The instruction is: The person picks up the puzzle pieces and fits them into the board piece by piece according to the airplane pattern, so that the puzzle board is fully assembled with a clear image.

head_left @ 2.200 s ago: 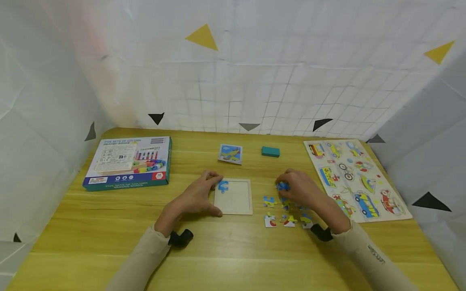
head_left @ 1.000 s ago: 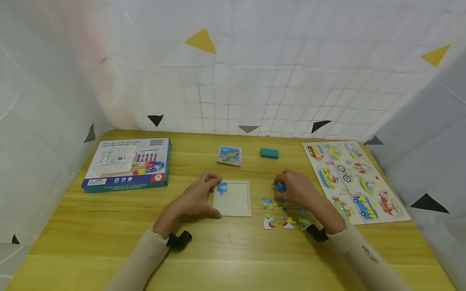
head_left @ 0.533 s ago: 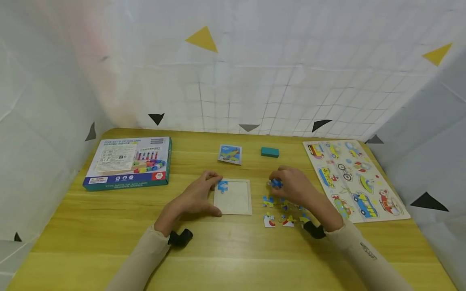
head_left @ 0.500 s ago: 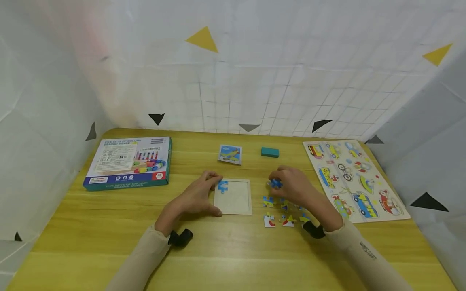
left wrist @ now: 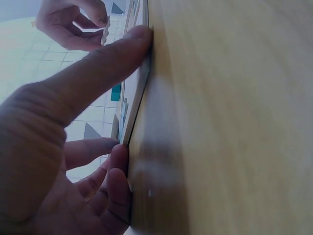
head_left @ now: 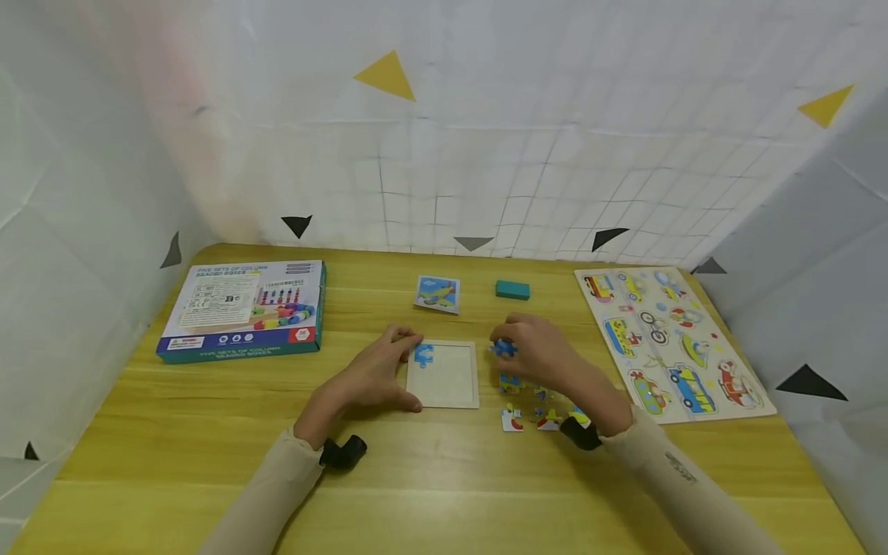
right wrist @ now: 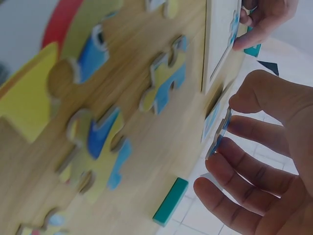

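Note:
A blue jigsaw puzzle piece (head_left: pixel 502 348) is pinched between the thumb and fingertips of my right hand (head_left: pixel 537 353), raised above the table right of the wooden puzzle tray (head_left: pixel 449 389). In the right wrist view the held piece (right wrist: pixel 219 133) stands edge-on. My left hand (head_left: pixel 375 374) holds the tray by its left side, thumb at the near corner and fingers at the far one. One blue piece (head_left: pixel 423 354) lies in the tray's far-left corner. Several loose pieces (head_left: pixel 512 420) lie below my right hand, which partly covers them.
Behind the tray stands a small airplane picture card (head_left: pixel 438 294), with a teal block (head_left: pixel 512 290) to its right. A boxed bead toy (head_left: pixel 244 310) lies at left. At right is a vehicle puzzle board (head_left: pixel 669 343). White sheeting (head_left: pixel 444 154) surrounds the table.
My right hand has lifted the blue puzzle piece and moved left with it, toward the tray. My left hand and the tray have stayed in place.

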### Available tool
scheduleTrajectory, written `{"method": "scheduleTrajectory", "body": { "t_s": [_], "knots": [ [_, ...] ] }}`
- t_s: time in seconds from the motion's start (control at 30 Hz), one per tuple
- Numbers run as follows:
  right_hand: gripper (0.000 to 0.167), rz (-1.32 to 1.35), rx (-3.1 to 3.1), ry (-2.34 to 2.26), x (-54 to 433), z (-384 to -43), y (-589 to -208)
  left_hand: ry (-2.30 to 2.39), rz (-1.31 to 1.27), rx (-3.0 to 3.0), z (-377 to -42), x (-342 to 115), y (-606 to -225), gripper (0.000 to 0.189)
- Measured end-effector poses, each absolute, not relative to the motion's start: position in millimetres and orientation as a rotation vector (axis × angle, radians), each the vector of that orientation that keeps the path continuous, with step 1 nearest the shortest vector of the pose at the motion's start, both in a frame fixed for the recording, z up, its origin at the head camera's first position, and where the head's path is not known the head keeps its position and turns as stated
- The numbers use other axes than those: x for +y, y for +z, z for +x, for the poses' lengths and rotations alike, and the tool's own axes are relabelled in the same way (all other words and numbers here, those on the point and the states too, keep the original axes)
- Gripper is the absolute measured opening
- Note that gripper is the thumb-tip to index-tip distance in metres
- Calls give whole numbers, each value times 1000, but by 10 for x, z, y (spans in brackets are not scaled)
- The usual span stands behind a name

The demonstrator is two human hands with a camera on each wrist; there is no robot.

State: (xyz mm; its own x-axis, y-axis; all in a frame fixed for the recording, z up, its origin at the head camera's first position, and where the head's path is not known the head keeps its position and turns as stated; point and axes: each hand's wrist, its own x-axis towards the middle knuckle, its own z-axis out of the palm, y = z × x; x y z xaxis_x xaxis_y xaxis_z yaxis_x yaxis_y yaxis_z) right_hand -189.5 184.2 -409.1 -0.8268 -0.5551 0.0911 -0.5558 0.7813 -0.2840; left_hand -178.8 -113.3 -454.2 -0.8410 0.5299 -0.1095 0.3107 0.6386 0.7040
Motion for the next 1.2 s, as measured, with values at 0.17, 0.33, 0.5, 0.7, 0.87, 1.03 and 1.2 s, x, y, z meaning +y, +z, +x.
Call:
{"method": "scheduleTrajectory", "body": {
  "t_s": [0.17, 0.33, 0.5, 0.7, 0.87, 1.03, 1.2],
  "knots": [
    [24, 963, -2933, 471, 1774, -1908, -4106, 1004, 678, 2561, -1791, -1133, -4550, 109],
    [24, 978, -2920, 485, 1714, -1913, -4117, 1004, 697, 2558, -1791, -1136, -4558, 108],
    [25, 986, -2928, 471, 1640, -1913, -4097, 1006, 697, 2558, -1792, -1138, -4561, 108],
    [24, 999, -2918, 460, 1559, -1923, -4105, 1004, 683, 2560, -1801, -1140, -4569, 108],
    [26, 1002, -2930, 477, 1484, -1934, -4114, 1000, 667, 2559, -1801, -1139, -4559, 108],
    [26, 1016, -2939, 500, 1407, -1942, -4137, 1003, 668, 2554, -1800, -1141, -4552, 108],
    [26, 1038, -2939, 483, 1337, -1956, -4185, 993, 670, 2550, -1802, -1139, -4563, 109]
  ]
}}
